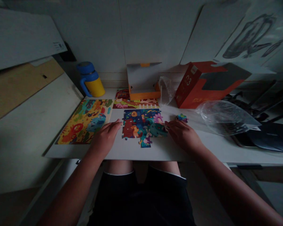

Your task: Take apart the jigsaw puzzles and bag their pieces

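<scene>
Dark-blue puzzle (141, 121): middle of the table (122, 153), toward front edge; main block joined, knobs showing on its outer sides.
Bottom part (145, 142): rabbit section juts toward the table's front edge; spaces beside it unfilled, so looks partway done.
Loose pieces (182, 118): small pile just behind right hand, apart from the block; not joined yet. Count unclear.
Left hand (108, 133): at block's left side, fingers stretched out, grip released, nothing seen in it.
Right hand (181, 133): fingertips at block's right side; can't tell if grip has a piece.
Yellow puzzle (85, 122): table's left edge, looks complete.
Farm puzzle (136, 103): toward back edge, partly under orange box (145, 95); completeness can't be told.
</scene>
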The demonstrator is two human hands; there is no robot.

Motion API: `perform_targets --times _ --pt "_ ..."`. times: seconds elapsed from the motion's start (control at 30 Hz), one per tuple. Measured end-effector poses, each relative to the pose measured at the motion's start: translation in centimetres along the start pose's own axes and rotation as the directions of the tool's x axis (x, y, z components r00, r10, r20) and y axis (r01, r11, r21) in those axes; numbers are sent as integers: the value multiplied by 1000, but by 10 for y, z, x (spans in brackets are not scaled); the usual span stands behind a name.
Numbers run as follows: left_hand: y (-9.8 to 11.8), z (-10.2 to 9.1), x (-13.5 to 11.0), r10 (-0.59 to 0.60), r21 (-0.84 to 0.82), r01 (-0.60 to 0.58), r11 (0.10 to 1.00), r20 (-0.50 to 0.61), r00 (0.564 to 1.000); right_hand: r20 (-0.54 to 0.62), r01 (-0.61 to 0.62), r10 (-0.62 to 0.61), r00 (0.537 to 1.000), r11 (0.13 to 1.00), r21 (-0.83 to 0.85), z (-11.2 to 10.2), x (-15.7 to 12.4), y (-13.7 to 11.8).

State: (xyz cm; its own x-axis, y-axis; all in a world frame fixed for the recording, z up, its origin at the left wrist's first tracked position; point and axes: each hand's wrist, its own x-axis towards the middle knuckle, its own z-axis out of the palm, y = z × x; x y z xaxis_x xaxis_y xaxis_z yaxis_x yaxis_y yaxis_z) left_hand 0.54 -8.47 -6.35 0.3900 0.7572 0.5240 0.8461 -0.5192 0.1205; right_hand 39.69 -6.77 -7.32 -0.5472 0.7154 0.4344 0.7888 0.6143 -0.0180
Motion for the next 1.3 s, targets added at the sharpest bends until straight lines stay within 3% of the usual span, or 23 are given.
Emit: perform_targets --times 0.23,0.43,0.57,0.83,1.07,1.13,1.3 --pt "8 5 -15 -56 -17 56 998 8 998 -5 -109 111 994 986 124 8 -15 -5" --pt "13 14 -26 -32 -169 37 985 32 999 16 -87 86 996 975 205 9 -15 -8" --pt "10 13 -28 0 -249 14 968 57 998 26 -92 88 996 961 259 6 -16 -9" --pt "6 14 -26 -45 -292 66 954 78 996 20 -197 199 980 945 262 4 -24 -11" --pt "6 14 -25 -73 -307 88 948 60 996 -131 -364 403 906 898 246 -2 -29 -5" --pt "6 14 -25 -72 -303 86 949 57 996 -123 -311 351 928 914 259 -4 -26 -2" --pt "6 14 -24 -75 -292 91 952 67 995 9 -47 46 999 961 273 -8 -6 4"
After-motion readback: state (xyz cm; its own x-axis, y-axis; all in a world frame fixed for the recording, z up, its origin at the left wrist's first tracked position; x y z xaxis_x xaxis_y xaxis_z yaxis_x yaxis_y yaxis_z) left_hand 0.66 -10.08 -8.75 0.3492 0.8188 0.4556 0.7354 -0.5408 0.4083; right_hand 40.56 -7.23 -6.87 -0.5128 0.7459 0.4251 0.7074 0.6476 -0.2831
